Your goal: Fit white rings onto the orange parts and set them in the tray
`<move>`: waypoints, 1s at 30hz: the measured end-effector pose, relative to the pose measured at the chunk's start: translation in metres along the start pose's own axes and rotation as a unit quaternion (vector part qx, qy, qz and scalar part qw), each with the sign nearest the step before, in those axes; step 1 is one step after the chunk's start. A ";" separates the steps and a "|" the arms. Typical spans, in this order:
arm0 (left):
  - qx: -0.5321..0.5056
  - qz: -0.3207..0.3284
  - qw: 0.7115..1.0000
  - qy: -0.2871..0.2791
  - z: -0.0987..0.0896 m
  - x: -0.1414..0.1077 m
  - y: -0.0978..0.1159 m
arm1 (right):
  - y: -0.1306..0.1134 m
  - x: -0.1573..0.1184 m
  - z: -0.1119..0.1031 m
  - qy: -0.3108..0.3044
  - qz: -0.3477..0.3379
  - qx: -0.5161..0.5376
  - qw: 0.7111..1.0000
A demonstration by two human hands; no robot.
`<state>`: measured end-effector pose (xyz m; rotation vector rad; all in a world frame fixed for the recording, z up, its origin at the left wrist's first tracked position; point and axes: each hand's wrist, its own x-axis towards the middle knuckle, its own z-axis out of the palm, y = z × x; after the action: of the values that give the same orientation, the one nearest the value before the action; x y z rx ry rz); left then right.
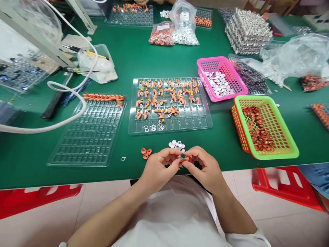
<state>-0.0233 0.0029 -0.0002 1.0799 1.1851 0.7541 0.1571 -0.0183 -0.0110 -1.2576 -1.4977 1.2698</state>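
Near the table's front edge, my left hand (pixel 158 169) and my right hand (pixel 207 169) meet fingertip to fingertip. The right pinches a small orange curved part (pixel 187 159). A small greyish piece (pixel 180 159) shows at the left fingertips, partly covered, so its kind is unclear. Just beyond my fingers lies a pile of white discs (pixel 177 145). Several orange round caps (pixel 146 153) rest to the left, with a small white ring (pixel 123 159) farther left. Ahead, a clear compartment tray (pixel 190 120) holds many orange curved parts and a few white rings.
Left stands another clear tray (pixel 84 140) with a row of orange pieces, near a hammer (pixel 55 99) and a white cable (pixel 51 127). Right are a pink basket (pixel 221 61) of white pieces and a green basket (pixel 285 137) of copper-coloured pieces. Filled bags (pixel 161 34) lie farther back.
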 end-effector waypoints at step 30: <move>0.131 0.059 0.989 -0.025 0.001 -0.004 -0.008 | -0.011 -0.002 0.004 -0.002 -0.041 -0.100 0.994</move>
<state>-0.0235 -0.0036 -0.0065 1.3894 1.2081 0.6690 0.1518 -0.0208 -0.0013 -1.3066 -1.6938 1.0915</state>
